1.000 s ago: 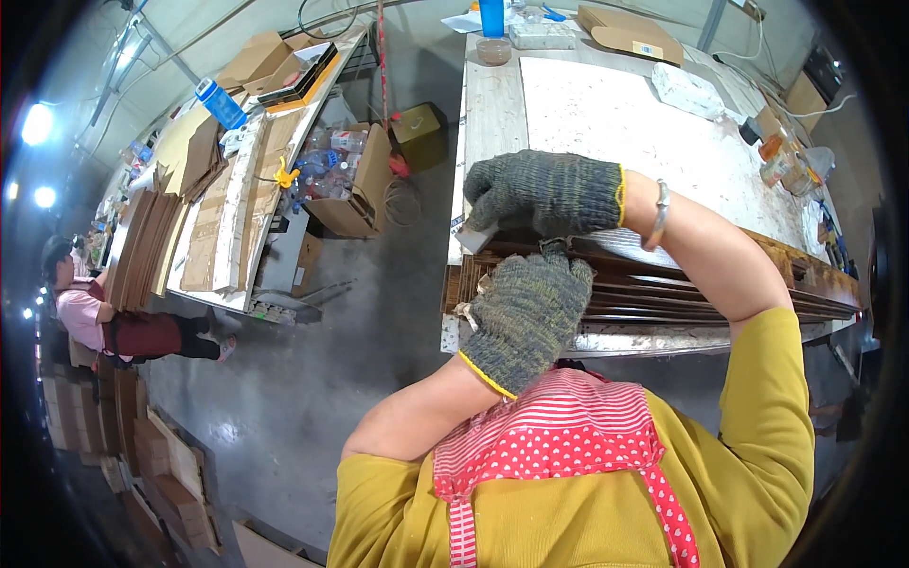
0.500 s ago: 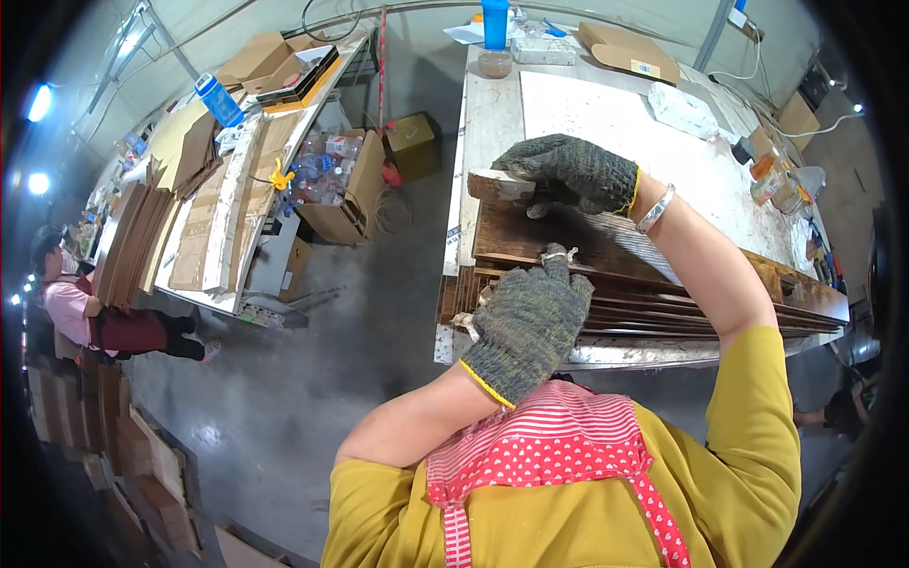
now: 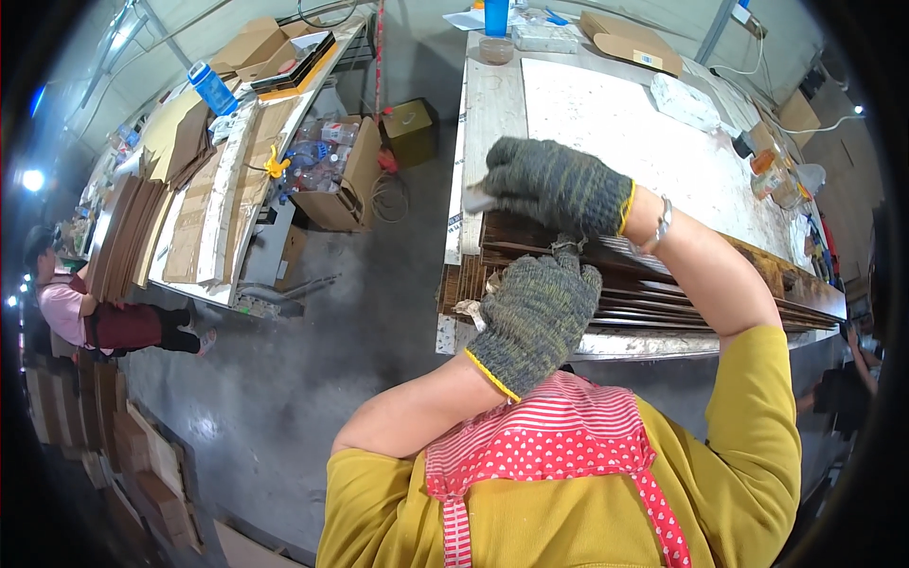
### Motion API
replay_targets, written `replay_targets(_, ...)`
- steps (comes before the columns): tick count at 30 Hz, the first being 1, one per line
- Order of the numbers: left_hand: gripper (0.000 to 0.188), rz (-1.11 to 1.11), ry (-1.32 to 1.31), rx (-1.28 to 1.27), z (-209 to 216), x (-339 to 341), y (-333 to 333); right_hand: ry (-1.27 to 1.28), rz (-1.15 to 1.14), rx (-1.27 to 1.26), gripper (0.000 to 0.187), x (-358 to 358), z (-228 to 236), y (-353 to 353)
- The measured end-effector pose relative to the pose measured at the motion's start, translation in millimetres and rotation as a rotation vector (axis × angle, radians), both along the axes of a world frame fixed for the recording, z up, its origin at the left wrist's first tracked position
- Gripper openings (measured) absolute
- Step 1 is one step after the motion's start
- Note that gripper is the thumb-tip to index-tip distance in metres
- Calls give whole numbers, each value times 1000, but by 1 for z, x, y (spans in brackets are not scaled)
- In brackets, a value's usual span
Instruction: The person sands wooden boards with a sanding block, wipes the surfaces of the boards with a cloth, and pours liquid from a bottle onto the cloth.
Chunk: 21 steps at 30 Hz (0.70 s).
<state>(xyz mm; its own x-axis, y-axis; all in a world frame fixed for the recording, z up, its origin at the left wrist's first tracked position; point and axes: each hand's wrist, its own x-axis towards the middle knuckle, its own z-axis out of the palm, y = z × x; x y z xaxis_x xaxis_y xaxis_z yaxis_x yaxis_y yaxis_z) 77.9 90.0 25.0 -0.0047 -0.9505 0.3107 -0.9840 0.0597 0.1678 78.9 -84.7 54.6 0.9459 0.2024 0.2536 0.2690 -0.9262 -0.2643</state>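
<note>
Pressing down on a stack of long dark brown wooden strips [image 3: 663, 284], the left hand in a grey knitted work glove [image 3: 535, 317] is laid flat with fingers together over the stack's near end, at the front edge of the white-topped workbench [image 3: 587, 123]. The right hand in a matching grey knitted glove [image 3: 554, 185] is curled on the stack's top, and a small pale piece [image 3: 476, 200] is pinched at its fingertips; what that piece is cannot be told. For the step to be done well, the strip ends are best kept flush and the stack held steady by the left palm while the right works along the top layer, judging from the grip.

Containers, same head view: an open brown cardboard box [image 3: 336, 175] on the floor is filled with clear plastic bottles. A small olive cardboard box [image 3: 412, 128] is seen closed. A blue cylindrical cup [image 3: 496, 16] and a shallow clear round dish [image 3: 496, 49] are set at the bench's far end; contents cannot be told.
</note>
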Motion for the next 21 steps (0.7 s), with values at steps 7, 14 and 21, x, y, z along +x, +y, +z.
replay_targets(7,22,-8,-21,-69,-6,1,-1,-15,-416,18,20,-2,2,-28)
replay_targets(14,24,-16,-57,65,-1,3,-4,-49,-218,116,21,-21,15,10)
replay_targets(21,22,-10,-64,-24,-6,1,-3,63,58,116,25,-20,-5,-15)
